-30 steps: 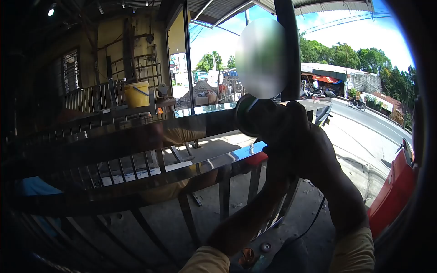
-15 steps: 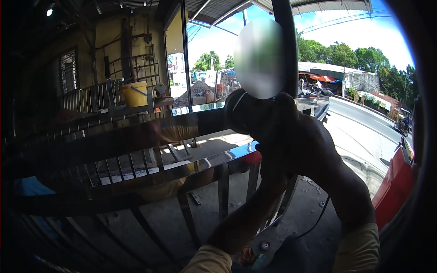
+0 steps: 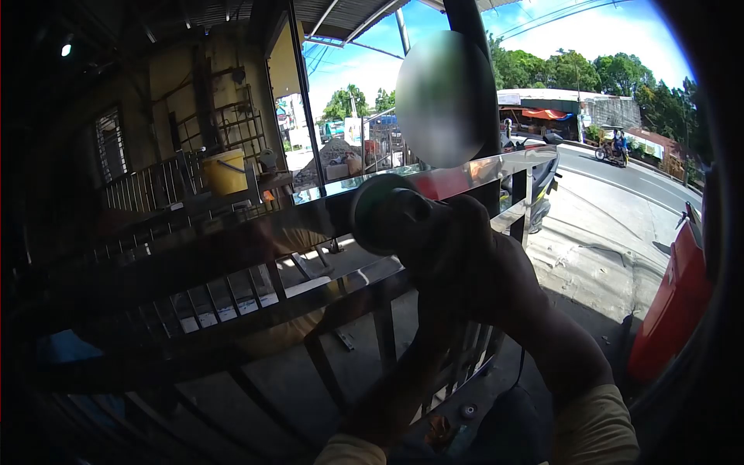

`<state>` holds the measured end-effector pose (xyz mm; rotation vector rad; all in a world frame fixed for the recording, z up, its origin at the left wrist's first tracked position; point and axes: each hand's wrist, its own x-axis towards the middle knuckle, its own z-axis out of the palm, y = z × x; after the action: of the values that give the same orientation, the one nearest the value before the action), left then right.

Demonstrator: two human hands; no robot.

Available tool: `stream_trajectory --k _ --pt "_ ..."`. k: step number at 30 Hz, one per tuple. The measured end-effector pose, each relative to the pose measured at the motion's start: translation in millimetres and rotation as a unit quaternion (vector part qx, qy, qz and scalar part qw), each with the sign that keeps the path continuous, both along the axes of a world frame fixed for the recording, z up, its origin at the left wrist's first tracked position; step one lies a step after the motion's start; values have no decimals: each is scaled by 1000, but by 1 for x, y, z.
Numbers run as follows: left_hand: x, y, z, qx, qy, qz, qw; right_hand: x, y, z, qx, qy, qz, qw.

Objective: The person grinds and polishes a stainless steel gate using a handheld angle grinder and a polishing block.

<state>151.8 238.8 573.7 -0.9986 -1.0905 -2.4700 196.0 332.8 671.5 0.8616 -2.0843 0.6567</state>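
Both hands are wrapped around an angle grinder (image 3: pixel 384 213), its round disc facing the shiny upper rail (image 3: pixel 488 172) of a metal railing. The disc overlaps this rail in view; whether it touches is hard to tell. My right hand (image 3: pixel 500 267) grips the tool from the right, with the knuckles on top. Deep in shadow, my left hand (image 3: pixel 443 298) closes on the tool from below, its fingers partly hidden. A lower polished rail (image 3: pixel 364 277) with upright bars runs beneath the grinder.
A yellow bucket (image 3: pixel 225 174) stands behind the railing at left. A red panel-like object (image 3: pixel 663 302) is at right. A dark post (image 3: pixel 477 77) rises ahead. Near my legs, a small round disc (image 3: pixel 468 411) lies on the floor. A tricycle (image 3: pixel 612 151) is on the road.
The grinder and both hands have shifted left and slightly down along the rail, and more of the disc shows. The view has turned slightly. A tricycle has appeared on the road.
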Motion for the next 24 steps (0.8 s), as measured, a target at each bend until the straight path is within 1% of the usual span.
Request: stream_trajectory --k 1,3,5,7,8,9,10,11,12,13,15,18,21,23,24 --pt "-8 10 -1 -1 1 -8 1000 0 8 -2 -30 -50 -35 998" --pt "-18 16 2 -24 -11 -21 999 -15 24 -11 -56 -63 -24 996" --pt "-23 15 4 -34 -14 -24 999 -11 23 -5 -50 -69 -32 996" --pt "-20 3 4 -31 -18 -12 999 8 8 8 -12 -68 -50 996" --pt "-16 -5 4 -29 -20 -1 999 0 2 3 3 62 16 998" --pt "-10 -14 3 -26 -21 11 999 5 -4 3 31 26 42 998" --pt "-2 -24 2 -21 -23 25 999 16 -15 12 33 -15 63 997" --pt "6 -33 1 -16 -23 36 999 16 -21 11 75 47 67 994" --pt "13 -39 0 -13 -20 43 999 14 -30 7 94 79 47 991" --pt "18 -44 -2 -12 -15 49 999 14 -36 8 75 36 73 994" --pt "22 -47 -6 -12 -13 51 999 12 -33 4 51 19 77 996" --pt "10 -33 -7 -27 -9 26 999 -23 -5 -21 -29 -18 133 991" --pt "-20 1 4 -45 -6 -25 999 -32 26 -22 -122 -62 61 989" --pt "-42 28 15 -44 -15 -75 996 -54 53 -20 -189 -67 109 974" --pt "-55 42 19 -57 -32 -83 994 -63 67 -18 -213 -75 103 969"
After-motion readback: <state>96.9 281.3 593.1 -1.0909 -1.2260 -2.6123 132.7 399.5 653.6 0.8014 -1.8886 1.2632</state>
